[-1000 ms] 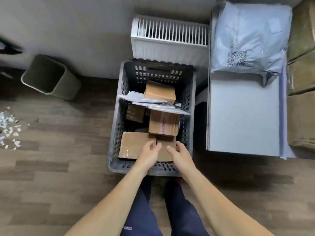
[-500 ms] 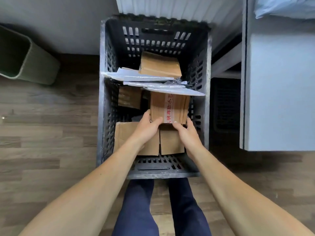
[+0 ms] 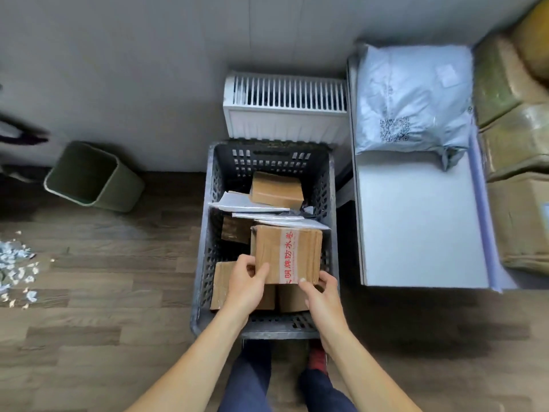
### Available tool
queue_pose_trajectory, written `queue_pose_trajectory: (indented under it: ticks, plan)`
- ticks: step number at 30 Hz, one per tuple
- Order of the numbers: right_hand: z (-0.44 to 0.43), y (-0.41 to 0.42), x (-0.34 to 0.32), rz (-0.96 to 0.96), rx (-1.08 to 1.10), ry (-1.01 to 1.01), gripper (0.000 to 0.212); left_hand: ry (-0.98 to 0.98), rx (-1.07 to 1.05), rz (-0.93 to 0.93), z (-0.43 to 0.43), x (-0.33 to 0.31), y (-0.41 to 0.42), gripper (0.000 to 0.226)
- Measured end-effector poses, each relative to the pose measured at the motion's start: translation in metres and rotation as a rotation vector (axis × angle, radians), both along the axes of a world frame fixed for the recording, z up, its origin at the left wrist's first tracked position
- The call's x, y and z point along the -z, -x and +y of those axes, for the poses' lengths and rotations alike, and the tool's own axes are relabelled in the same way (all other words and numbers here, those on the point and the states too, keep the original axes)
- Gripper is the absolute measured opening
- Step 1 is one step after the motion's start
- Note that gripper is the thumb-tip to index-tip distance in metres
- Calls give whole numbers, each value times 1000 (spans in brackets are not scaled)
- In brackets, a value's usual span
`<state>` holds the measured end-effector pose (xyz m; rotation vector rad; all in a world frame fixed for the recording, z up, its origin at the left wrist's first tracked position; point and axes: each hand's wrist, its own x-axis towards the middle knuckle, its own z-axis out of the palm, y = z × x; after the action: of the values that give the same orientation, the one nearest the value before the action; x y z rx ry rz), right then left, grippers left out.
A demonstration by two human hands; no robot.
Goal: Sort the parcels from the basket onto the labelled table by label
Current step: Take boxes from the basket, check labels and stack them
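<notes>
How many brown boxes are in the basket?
5: back box; dark box under the envelopes; taped box held by left hand and right hand; front-left box; front-right box. More may be hidden.

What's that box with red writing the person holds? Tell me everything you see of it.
The box is plain brown cardboard, squarish, sealed with a pale tape strip printed in red Chinese characters. It looks intact. The left hand grips its near left corner, the right hand its near right corner, holding it in the grey basket over flatter brown parcels.
</notes>
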<state>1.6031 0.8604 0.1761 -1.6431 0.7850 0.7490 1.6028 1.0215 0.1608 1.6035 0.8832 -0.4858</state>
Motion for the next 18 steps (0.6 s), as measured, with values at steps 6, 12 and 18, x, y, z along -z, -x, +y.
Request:
queue_pose_trajectory:
  ticks: [6, 12, 18]
  plan:
    - [-25, 25, -53, -70, -156, -51, 47, -57, -51, -9, -3, -59, 28, 4]
    - [-54, 16, -126, -423, -423, 50, 69, -143, -157, -139, -25, -146, 26, 7]
    - [-80, -39, -232, -1042, -617, 245, 91, -227, -165, -413, -58, -260, -10, 7]
